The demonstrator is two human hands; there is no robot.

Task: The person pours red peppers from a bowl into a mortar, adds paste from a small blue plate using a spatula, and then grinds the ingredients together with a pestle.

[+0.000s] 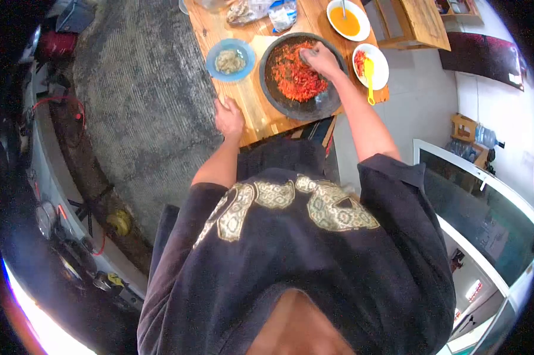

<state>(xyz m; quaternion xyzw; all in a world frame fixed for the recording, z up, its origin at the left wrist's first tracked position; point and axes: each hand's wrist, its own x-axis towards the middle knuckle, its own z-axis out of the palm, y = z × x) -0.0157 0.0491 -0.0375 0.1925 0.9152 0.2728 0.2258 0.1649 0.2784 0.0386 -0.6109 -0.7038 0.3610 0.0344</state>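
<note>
A wide dark stone mortar [273, 99] stands on the wooden table [252, 112], holding coarsely crushed red chili [299, 83]. Over the mortar's upper right part, my right hand [321, 61] is closed round a grey stone pestle [306, 54], mostly covered by the fingers. My left hand [229, 118] grips the left edge of the table near its front corner. Left of the mortar sits a blue plate [215, 66] with a pale, greyish food heap [228, 61] on it. To the right is a white bowl [382, 74] with red chili and a yellow spoon [369, 74].
A white bowl of orange liquid [345, 22] with a spoon stands at the table's far right. Plastic bags [283, 15] lie at the far side. A wooden stand [418, 23] is beyond the table, and a glass-paned frame [480, 195] stands to my right.
</note>
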